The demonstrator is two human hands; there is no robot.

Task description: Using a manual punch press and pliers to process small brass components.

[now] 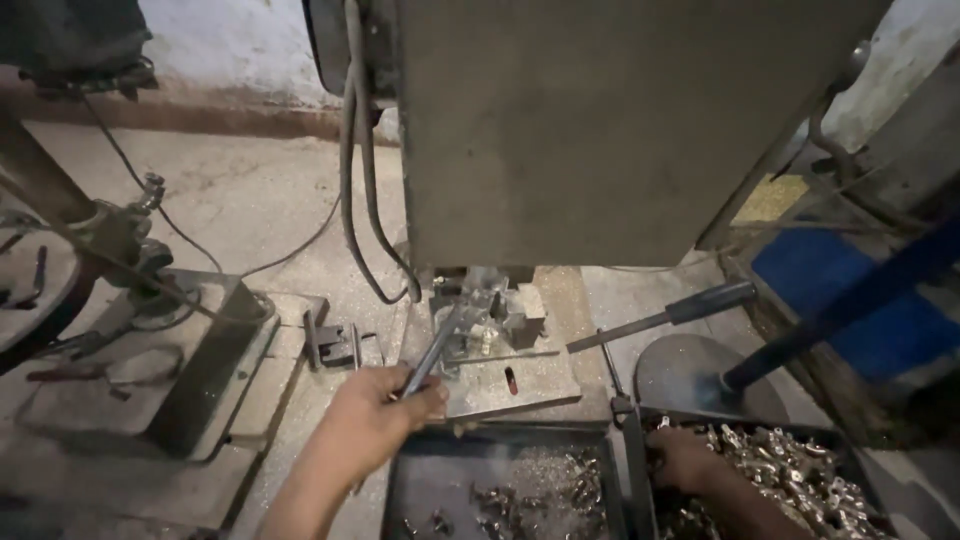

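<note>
My left hand [372, 418] is closed around a grey metal lever [432, 352] that slants up to a clamp fixture [490, 318] on the steel base plate [520, 385] of a grey machine [600, 130]. My right hand [682, 458] reaches down into a dark tray [860, 480] heaped with small shiny metal fittings [790, 470]; its fingers are buried among them, so I cannot see whether they grip one. A second dark tray [440, 480] in front holds a few fittings and metal shavings.
A black-handled lever [690, 308] sticks out to the right of the plate. Cables [355, 180] hang from the machine's left side. A round metal stand [690, 375] with a blue bar [850, 300] sits at right. Another machine base [200, 350] stands on the concrete floor at left.
</note>
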